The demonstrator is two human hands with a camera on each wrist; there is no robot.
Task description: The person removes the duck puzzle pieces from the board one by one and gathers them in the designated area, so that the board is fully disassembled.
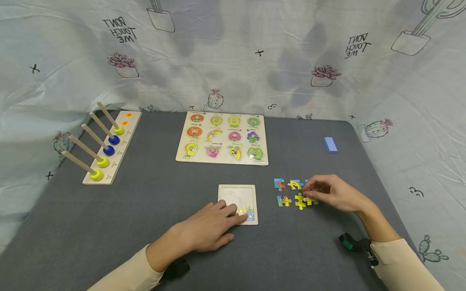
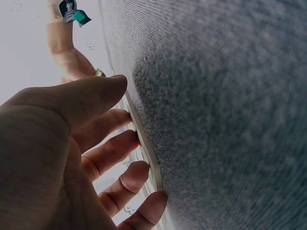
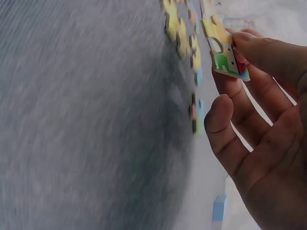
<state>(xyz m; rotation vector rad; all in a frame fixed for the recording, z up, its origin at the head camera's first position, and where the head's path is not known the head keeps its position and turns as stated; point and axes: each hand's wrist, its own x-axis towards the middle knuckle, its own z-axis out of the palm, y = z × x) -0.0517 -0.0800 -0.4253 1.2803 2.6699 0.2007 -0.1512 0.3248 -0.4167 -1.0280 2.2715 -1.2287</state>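
The left grip (image 1: pixel 207 226), fingers spread, rests on a tray (image 1: pixel 236 186) with set pieces (image 1: pixel 250 212) in its near right corner. Rightward on the surface (image 1: pixel 269 250) lie loose pieces (image 1: pixel 300 201); at their right end, the right grip (image 1: pixel 336 194) pinches another piece (image 3: pixel 223 62). Filling seems early; the next move likely calls for carrying it trayward, turned to fit.

puzzle pcs (image 1: pixel 300 201) R of tray (image 1: pixel 236 196)

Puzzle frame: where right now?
Head view: the puzzle frame lies at lower centre, below the fruit board and left of the loose puzzle pieces, with the left hand on its lower left.
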